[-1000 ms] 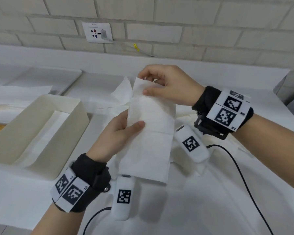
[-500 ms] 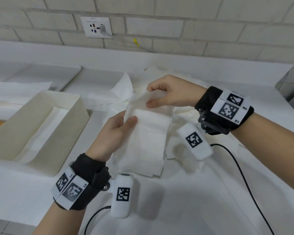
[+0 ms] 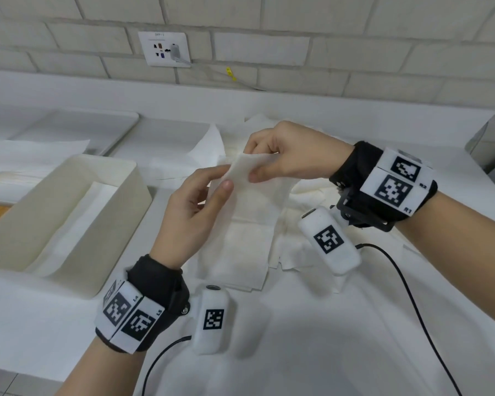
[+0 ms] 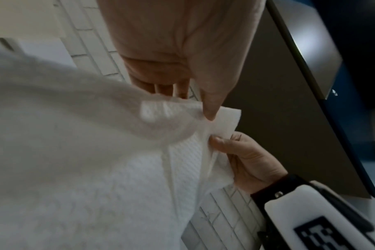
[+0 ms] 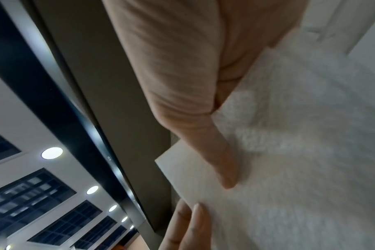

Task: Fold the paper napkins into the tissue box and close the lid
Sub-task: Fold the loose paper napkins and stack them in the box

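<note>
Readable writing: "L4" and "L5" on the left wrist band (image 3: 129,315), "R1" and "R2" on the right wrist band (image 3: 397,184); small print at top of wall socket plate (image 3: 165,48), too blurred to read. Black-and-white square codes on both bands and both white wrist cameras.

Napkin (image 3: 246,212) held above white tabletop (image 3: 312,338) at frame centre. Right hand (image 3: 286,155) pinching its top edge at 12 o'clock, thumb over the paper. Left hand (image 3: 189,215) gripping the left edge at 9 o'clock, thumb on the front face. Hands close together, both clamped on the same sheet. Lower end of napkin draped onto loose napkin pile (image 3: 286,235).

Open tissue box (image 3: 117,201), off-white, at 9 o'clock, apart from the hands; white sheet lying inside.

Room: pale brick wall (image 3: 269,24); ceiling spotlights in right wrist view.
</note>
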Demonstrator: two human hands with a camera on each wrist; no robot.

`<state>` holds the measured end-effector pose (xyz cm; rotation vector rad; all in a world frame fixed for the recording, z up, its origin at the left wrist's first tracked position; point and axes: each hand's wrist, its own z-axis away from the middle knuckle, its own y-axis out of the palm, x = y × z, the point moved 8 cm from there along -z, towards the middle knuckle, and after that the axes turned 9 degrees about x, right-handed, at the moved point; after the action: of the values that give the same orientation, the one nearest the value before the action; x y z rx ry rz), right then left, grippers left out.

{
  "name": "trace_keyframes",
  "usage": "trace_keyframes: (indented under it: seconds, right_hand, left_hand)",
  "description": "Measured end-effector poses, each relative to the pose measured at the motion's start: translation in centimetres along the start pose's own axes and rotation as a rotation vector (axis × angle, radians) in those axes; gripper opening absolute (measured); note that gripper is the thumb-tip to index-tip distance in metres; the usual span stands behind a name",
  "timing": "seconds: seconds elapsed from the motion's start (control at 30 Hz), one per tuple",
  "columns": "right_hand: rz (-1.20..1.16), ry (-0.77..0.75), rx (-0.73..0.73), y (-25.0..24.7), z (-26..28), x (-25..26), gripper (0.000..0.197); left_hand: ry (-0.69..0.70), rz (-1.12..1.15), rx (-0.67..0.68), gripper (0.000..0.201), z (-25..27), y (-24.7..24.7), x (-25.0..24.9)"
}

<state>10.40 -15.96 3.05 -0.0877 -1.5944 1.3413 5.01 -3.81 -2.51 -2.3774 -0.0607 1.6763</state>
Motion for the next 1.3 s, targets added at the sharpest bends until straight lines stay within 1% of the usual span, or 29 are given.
trace_keyframes:
  seconds: [0.03, 0.07, 0.1, 0.17, 0.2, 0.23, 0.3, 0.43, 0.5, 0.53, 0.57, 0.6, 0.63, 0.67, 0.7, 0.73, 0.77, 0.8, 0.87, 0.93, 0.97, 1.03, 1.1, 1.13, 1.17, 1.2, 1.23, 1.3]
  right_hand:
    - [0.019, -0.022, -0.020, -0.2, 0.1, 0.4, 0.016]
    - [0.029, -0.042, -0.044, -0.4, 0.1, 0.7, 0.016]
    - [0.033, -0.059, -0.070, -0.6, 0.2, 1.0, 0.017]
    - [0.029, -0.081, -0.126, -1.0, 0.4, 1.3, 0.016]
    - [0.021, -0.089, -0.151, -1.3, 0.4, 1.4, 0.015]
    - [0.014, -0.096, -0.172, -1.4, 0.5, 1.4, 0.014]
    - [-0.008, -0.110, -0.207, -1.6, 0.6, 1.5, 0.012]
    - [-0.087, -0.134, -0.299, -1.8, 0.9, 1.3, 0.014]
    - [-0.119, -0.144, -0.335, -1.7, 0.9, 1.2, 0.011]
    - [-0.119, -0.149, -0.353, -1.8, 0.9, 1.2, 0.010]
    - [-0.112, -0.158, -0.370, -1.8, 0.9, 1.3, 0.010]
    - [-0.101, -0.170, -0.383, -1.9, 1.0, 1.5, 0.010]
    - [-0.091, -0.181, -0.388, -2.0, 1.0, 1.5, 0.010]
    - [-0.081, -0.187, -0.379, -2.1, 0.9, 1.5, 0.011]
    - [-0.082, -0.187, -0.354, -2.0, 0.8, 1.3, 0.014]
    - [-0.097, -0.188, -0.319, -1.9, 0.6, 1.0, 0.017]
    - [-0.115, -0.190, -0.296, -1.7, 0.5, 0.6, 0.020]
    - [-0.129, -0.184, -0.296, -1.6, 0.4, 0.1, 0.023]
    - [-0.122, -0.115, -0.321, -1.5, 0.5, -1.5, 0.026]
    - [-0.041, -0.010, -0.275, -0.2, 0.6, -3.3, 0.024]
    - [0.028, 0.037, -0.205, 0.9, 0.6, -4.2, 0.023]
    - [0.182, 0.106, 0.021, 4.2, 0.5, -5.6, 0.027]
    - [0.376, 0.159, 0.270, 7.9, 0.8, -6.7, 0.040]
    - [0.476, 0.178, 0.358, 9.4, 1.0, -7.2, 0.048]
    - [0.555, 0.186, 0.407, 10.5, 1.1, -7.5, 0.054]
    - [0.608, 0.182, 0.421, 11.2, 1.1, -7.7, 0.058]
    - [0.645, 0.171, 0.411, 11.7, 1.0, -7.8, 0.060]
    - [0.711, 0.139, 0.368, 12.1, 0.6, -7.7, 0.057]
  left_hand:
    - [0.005, -0.018, -0.009, 0.012, 0.0, 0.0, -0.2]
    - [0.002, -0.026, -0.017, 0.015, -0.1, 0.0, -0.1]
    - [-0.007, -0.028, -0.021, 0.025, -0.1, 0.0, 0.0]
    - [-0.016, -0.023, -0.015, 0.053, -0.1, 0.2, 0.1]
    - [-0.020, -0.014, -0.014, 0.061, -0.1, 0.3, 0.1]
    - [-0.020, -0.007, -0.017, 0.063, -0.1, 0.3, 0.0]
    - [-0.016, 0.001, -0.037, 0.058, 0.1, 0.4, -0.3]
    - [-0.012, -0.002, -0.077, 0.026, 0.2, 0.6, -0.2]
    - [-0.017, -0.025, -0.095, 0.013, 0.1, 0.7, -0.2]
    - [-0.017, 0.015, -0.092, 0.008, 0.0, 0.8, -0.1]
    - [-0.031, 0.094, -0.073, 0.013, -0.1, 1.0, 0.0]
    - [-0.061, 0.199, -0.035, 0.023, -0.2, 1.2, 0.4]
    - [-0.106, 0.289, 0.011, 0.034, -0.2, 1.4, 0.9]
    - [-0.158, 0.344, 0.063, 0.041, -0.3, 1.5, 1.4]
    - [-0.206, 0.374, 0.118, 0.041, -0.3, 1.7, 1.8]
    - [-0.244, 0.385, 0.151, 0.036, -0.3, 1.8, 2.3]
    - [-0.279, 0.391, 0.146, 0.029, -0.2, 1.6, 2.8]
    - [-0.303, 0.398, 0.103, 0.023, -0.2, 1.1, 3.4]
    - [-0.316, 0.364, -0.029, 0.014, -0.1, -0.5, 4.5]
    - [-0.318, 0.256, -0.152, 0.013, 0.1, -2.5, 5.5]
    - [-0.324, 0.216, -0.201, 0.018, 0.3, -3.3, 5.9]
    - [-0.340, 0.191, -0.277, 0.034, 0.7, -4.6, 6.7]
    - [-0.354, 0.206, -0.316, 0.029, 0.9, -5.4, 7.1]
    - [-0.367, 0.219, -0.317, 0.027, 0.9, -5.6, 7.4]
    - [-0.380, 0.241, -0.312, 0.028, 1.0, -5.8, 7.6]
    - [-0.391, 0.275, -0.310, 0.030, 0.9, -5.9, 7.9]
    - [-0.398, 0.316, -0.304, 0.033, 0.9, -5.8, 8.0]
    - [-0.397, 0.382, -0.296, 0.047, 0.9, -5.5, 8.1]
